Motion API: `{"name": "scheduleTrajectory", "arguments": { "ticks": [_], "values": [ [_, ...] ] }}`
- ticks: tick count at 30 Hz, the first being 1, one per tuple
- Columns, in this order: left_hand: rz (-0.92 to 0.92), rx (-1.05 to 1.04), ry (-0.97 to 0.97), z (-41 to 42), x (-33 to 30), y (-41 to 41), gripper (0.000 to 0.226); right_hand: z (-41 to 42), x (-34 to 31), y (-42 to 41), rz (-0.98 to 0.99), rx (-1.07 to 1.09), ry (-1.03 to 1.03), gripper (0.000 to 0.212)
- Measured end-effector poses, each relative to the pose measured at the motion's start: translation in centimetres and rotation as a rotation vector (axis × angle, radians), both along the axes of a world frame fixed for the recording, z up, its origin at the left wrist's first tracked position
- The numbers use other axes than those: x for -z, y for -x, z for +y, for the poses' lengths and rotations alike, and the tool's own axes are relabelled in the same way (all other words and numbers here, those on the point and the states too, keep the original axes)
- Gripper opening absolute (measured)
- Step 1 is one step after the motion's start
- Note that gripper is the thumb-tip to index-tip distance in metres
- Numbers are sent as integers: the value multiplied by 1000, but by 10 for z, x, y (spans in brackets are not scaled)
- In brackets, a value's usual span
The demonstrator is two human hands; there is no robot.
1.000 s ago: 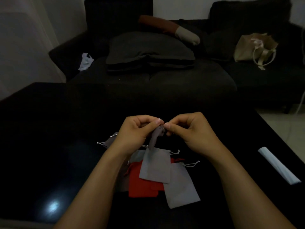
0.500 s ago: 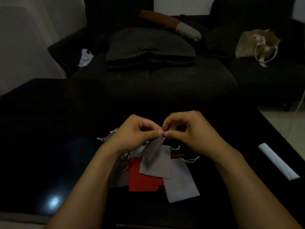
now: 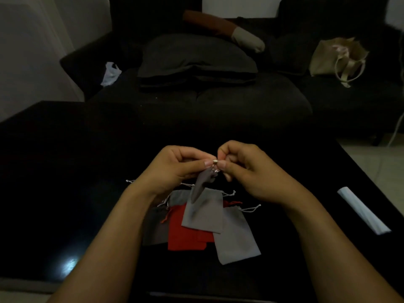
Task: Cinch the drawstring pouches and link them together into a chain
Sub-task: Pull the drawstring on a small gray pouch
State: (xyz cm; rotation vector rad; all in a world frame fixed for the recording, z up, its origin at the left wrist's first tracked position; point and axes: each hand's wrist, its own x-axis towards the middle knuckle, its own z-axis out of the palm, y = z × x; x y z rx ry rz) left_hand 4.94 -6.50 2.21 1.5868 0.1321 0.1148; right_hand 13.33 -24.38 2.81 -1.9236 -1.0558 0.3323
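A small grey pouch point(image 3: 200, 189) hangs in the air above the table, held up by its gathered top. My left hand point(image 3: 175, 169) pinches the pouch's neck and my right hand point(image 3: 242, 171) pinches the white drawstring end right beside it, fingertips nearly touching. Under them lies a pile of flat pouches: a light grey pouch point(image 3: 204, 213) on top, a red pouch point(image 3: 185, 235) beneath it, another light grey pouch point(image 3: 235, 237) to the right, and a dark grey pouch point(image 3: 154, 228) to the left. White drawstrings point(image 3: 251, 208) trail from the pile.
The black glossy table point(image 3: 65, 204) reflects a ceiling light at lower left. A white folded strip point(image 3: 363, 209) lies near the table's right edge. Beyond the table stands a dark sofa point(image 3: 196, 101) with cushions and a beige tote bag point(image 3: 338, 57).
Both hands stay together over the pile, working the string at the pouch's neck. The hanging pouch has swung from tilted to more upright, and the view shifted slightly.
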Motion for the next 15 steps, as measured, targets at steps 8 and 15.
{"name": "scheduleTrajectory", "arguments": {
  "ticks": [8,15],
  "values": [
    [27,-120,179,-10,-3,-3,22,-3,-1,-5,181,32,-196,17],
    [-27,-200,63,-9,0,-4,23,-13,-2,-8,-44,182,7,6]
  ]
}}
